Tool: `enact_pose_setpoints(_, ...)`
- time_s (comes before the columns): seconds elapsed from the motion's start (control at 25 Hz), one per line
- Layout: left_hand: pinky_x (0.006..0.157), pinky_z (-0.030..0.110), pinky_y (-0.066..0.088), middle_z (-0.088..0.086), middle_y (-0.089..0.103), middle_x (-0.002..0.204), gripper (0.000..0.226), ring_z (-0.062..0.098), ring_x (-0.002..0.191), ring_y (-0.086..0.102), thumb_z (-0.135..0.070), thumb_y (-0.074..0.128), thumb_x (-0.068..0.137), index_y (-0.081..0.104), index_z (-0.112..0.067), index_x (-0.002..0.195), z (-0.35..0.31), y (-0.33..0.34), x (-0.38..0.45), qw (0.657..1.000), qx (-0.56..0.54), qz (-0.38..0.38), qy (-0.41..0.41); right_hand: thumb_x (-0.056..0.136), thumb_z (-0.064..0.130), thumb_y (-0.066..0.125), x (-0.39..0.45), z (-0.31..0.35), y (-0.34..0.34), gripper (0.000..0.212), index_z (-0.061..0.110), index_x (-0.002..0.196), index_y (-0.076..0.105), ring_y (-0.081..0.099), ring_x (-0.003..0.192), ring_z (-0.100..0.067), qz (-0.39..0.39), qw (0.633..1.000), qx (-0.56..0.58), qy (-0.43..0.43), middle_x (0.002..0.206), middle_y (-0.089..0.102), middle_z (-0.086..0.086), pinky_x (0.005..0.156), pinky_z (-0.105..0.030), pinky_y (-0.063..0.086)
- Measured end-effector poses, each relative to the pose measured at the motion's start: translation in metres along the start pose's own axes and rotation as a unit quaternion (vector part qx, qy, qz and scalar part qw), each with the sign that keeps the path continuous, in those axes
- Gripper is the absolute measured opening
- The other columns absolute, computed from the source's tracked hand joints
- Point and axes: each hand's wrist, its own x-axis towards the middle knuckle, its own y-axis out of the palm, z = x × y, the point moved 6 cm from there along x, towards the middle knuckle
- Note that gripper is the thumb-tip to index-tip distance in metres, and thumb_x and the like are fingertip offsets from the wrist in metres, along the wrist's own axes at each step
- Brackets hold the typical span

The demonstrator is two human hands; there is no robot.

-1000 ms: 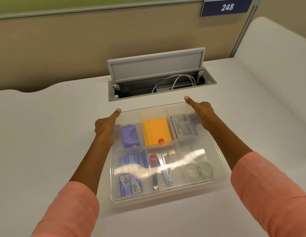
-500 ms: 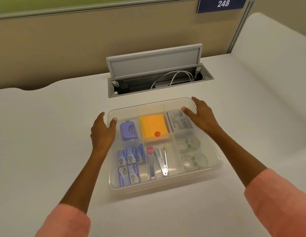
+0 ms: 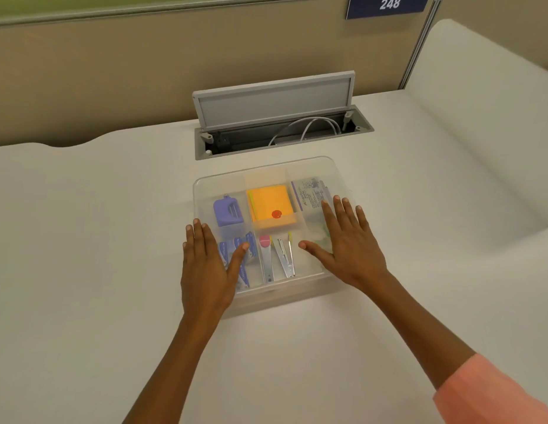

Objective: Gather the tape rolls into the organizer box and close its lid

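The clear plastic organizer box [image 3: 223, 182] sits on the white desk with its translucent lid lying flat on top. My left hand [image 3: 207, 264] rests flat on the lid's near left part, fingers spread. My right hand [image 3: 347, 243] lies flat on the lid's right side, over the compartment holding the clear tape rolls [image 3: 320, 232], which show only faintly beside my fingers. Through the lid I see a purple item [image 3: 227, 211], an orange pad [image 3: 271, 205], blue packets and metal clips.
Behind the box an open grey cable hatch [image 3: 278, 123] is set in the desk, its flap [image 3: 274, 99] standing up and white cables inside. A beige partition runs along the back. A raised white surface [image 3: 486, 117] borders the desk on the right.
Both hands slid from the box's far corners back toward me and now lie flat on the lid. The lid has settled flat on the box.
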Motion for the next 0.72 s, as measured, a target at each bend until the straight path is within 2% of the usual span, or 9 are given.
enact_pose_setpoints(0.04,0.116,0.032,0.003,0.009,-0.001,0.159,0.105,0.02,0.146,-0.003,-0.081,0.01,0.071,-0.003,-0.009,0.145,-0.002,-0.002,0.006,1.0,0.004,-0.003,-0.001,0.073,0.079,0.005,0.005,0.0,0.0,0.095,0.019,0.146,-0.003,-0.005,0.145,-0.025,-0.009,1.0,-0.001,0.003,0.157,0.0,-0.012,0.119,-0.045,-0.001)
enact_pose_setpoints(0.16,0.118,0.038,0.007,0.01,0.001,0.158,0.108,0.022,0.146,-0.001,-0.077,0.03,0.07,-0.003,-0.008,0.146,-0.003,0.0,0.018,1.0,0.015,0.011,-0.018,0.075,0.077,0.009,0.018,-0.002,0.0,0.09,0.024,0.145,-0.007,-0.002,0.145,-0.027,-0.022,1.0,0.015,0.007,0.157,0.003,-0.012,0.119,-0.046,0.0)
enact_pose_setpoints(0.24,0.119,0.041,0.007,0.011,0.001,0.158,0.111,0.024,0.146,0.0,-0.077,0.03,0.066,-0.002,-0.008,0.146,-0.004,-0.016,-0.023,0.999,0.028,-0.012,-0.018,0.075,0.077,0.012,-0.016,0.011,-0.009,0.089,0.027,0.144,-0.011,-0.001,0.145,-0.028,-0.042,0.998,0.014,-0.034,0.158,0.003,-0.012,0.119,-0.047,0.0)
enact_pose_setpoints(0.44,0.118,0.041,0.005,0.01,0.001,0.158,0.112,0.025,0.146,-0.001,-0.078,0.03,0.063,-0.003,-0.011,0.146,0.0,-0.003,-0.009,0.999,0.015,0.026,-0.023,0.067,0.084,0.007,-0.008,0.001,0.003,0.098,0.026,0.145,-0.008,0.002,0.145,-0.027,-0.029,0.998,0.055,-0.01,0.158,0.005,-0.008,0.118,-0.045,-0.001)
enact_pose_setpoints(0.52,0.118,0.04,0.004,0.01,0.001,0.159,0.109,0.025,0.146,-0.001,-0.076,0.029,0.065,-0.004,-0.011,0.145,-0.001,-0.004,-0.009,0.999,0.009,0.03,-0.024,0.068,0.083,0.012,-0.008,0.002,0.001,0.098,0.025,0.145,-0.001,0.005,0.145,-0.024,-0.033,0.994,0.102,-0.018,0.158,0.009,-0.005,0.118,-0.042,0.002)
enact_pose_setpoints(0.6,0.118,0.039,0.002,0.012,0.001,0.158,0.112,0.026,0.146,-0.002,-0.082,0.019,0.064,-0.003,-0.009,0.145,-0.005,-0.007,-0.013,1.0,0.015,0.024,-0.005,0.077,0.074,0.027,-0.013,0.005,-0.012,0.086,0.023,0.145,0.01,0.011,0.145,-0.023,-0.046,0.98,0.19,-0.023,0.157,0.016,-0.004,0.118,-0.042,0.007)
enact_pose_setpoints(0.72,0.116,0.038,-0.003,0.014,0.001,0.158,0.132,0.028,0.146,-0.001,-0.093,-0.013,0.044,-0.001,-0.008,0.145,-0.01,-0.015,-0.012,0.999,0.037,0.016,0.022,0.089,0.046,0.046,-0.023,0.007,-0.045,0.061,0.021,0.141,0.027,0.025,0.14,-0.023,-0.068,0.938,0.34,-0.002,0.151,0.031,-0.005,0.116,-0.045,0.022)
